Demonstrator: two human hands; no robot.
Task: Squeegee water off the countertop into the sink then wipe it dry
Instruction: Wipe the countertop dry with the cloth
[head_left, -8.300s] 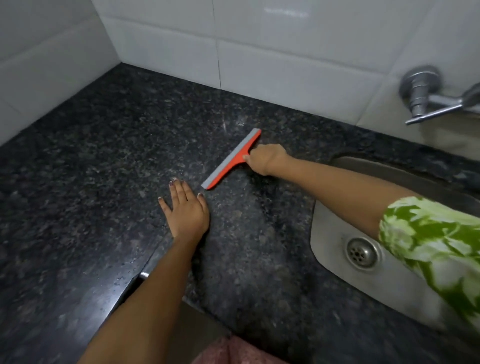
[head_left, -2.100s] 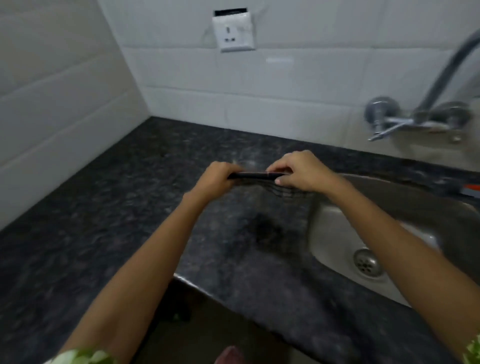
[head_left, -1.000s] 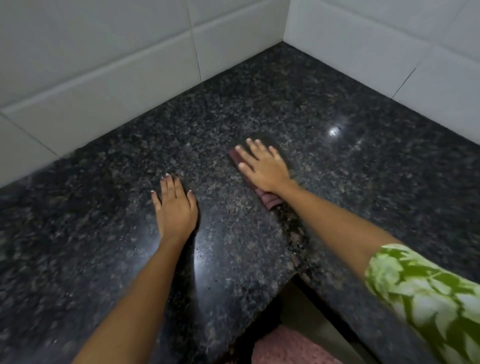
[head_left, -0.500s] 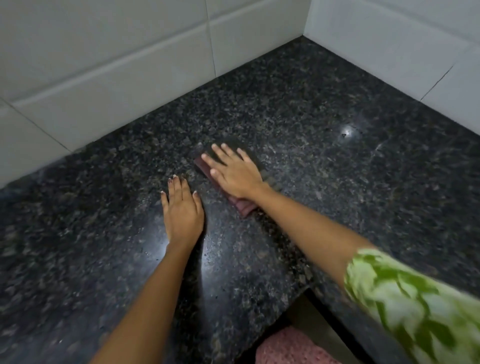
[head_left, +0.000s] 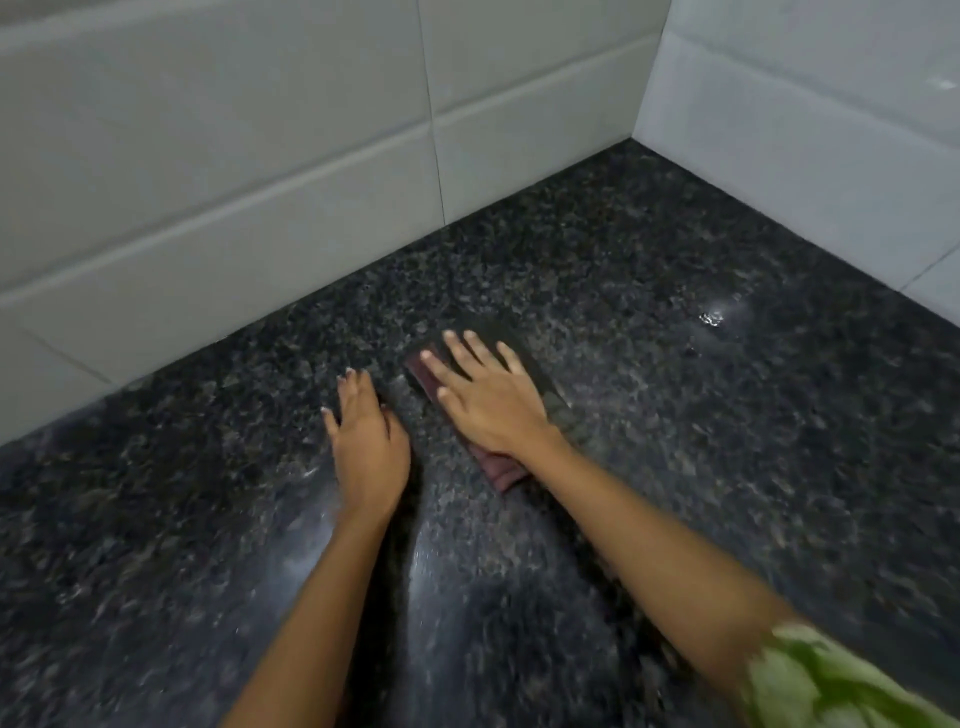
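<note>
We note the right hand (head_left: 488, 402) flat, palm down, fingers (head_left: 470, 353) spread and extended, pressing on a dark maroon cloth (head_left: 501, 470); the grip here is a flat press from above with the fingers apart, not a closed clamp around the cloth. We see the cloth lying flat on the surface (head_left: 727, 467), its near end showing below the wrist and its far edge showing just past the fingertips, most of it hidden beneath the palm. Immediately to the left of this grip, near but apart from it, we record the left hand (head_left: 366, 441) resting palm down on the bare surface, fingers together and slightly curled, holding nothing. Both forearms run back from the hands toward the lower edge of the view; a green-and-white patterned sleeve (head_left: 852, 686) covers the right upper arm at the lower right corner. The surface is dark speckled stone with glossy patches of reflected light near the left forearm. Beyond the grip to the right, well apart from it, we mark a small bright glint (head_left: 714, 317) on the stone; whether it is water we cannot tell. Farther out, white tiled walls (head_left: 260, 182) meet in a corner behind the surface. The view is somewhat motion-blurred.
</note>
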